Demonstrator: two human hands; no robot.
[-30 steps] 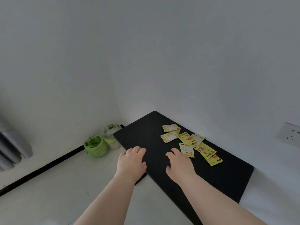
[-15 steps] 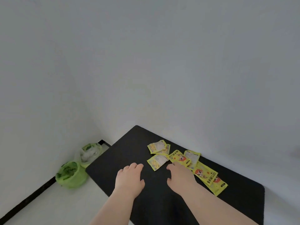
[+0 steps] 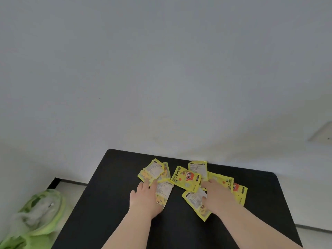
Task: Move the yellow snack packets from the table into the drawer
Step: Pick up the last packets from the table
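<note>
1. Head view, item: my left hand (image 3: 146,198). It lies palm down on the black table (image 3: 107,203), fingers spread loosely and not clamped on anything. One packet (image 3: 164,192) lies partly under its thumb side; I cannot tell whether any finger has caught the edge.
2. Head view, item: my right hand (image 3: 218,196). Also palm down and flat, fingers resting over the right-hand cluster, nothing pinched that I can see. A packet (image 3: 196,203) pokes out from under its thumb side toward my wrist.
3. Head view, item: yellow snack packets (image 3: 186,177). All lie on the table, scattered and overlapping, spread from just beyond my left fingertips across to past my right hand's outer edge. One printed-face packet sits in the gap between my two hands, a little ahead of them.
4. Head view, item: drawer. Not in view; I cannot say where it lies from here.
5. Head view, item: green bags (image 3: 38,218). On the floor well off beyond my left hand, no part of the job.
6. Step in hand, as I judge it: gathering. Best done by sweeping both palms inward so the packets slide into one heap between them, then curling fingers under the stack's edges.
7. Handling note: the film looks slick and thin; pressing flat will likely only skate it along the surface, so I should lift one corner first.
</note>
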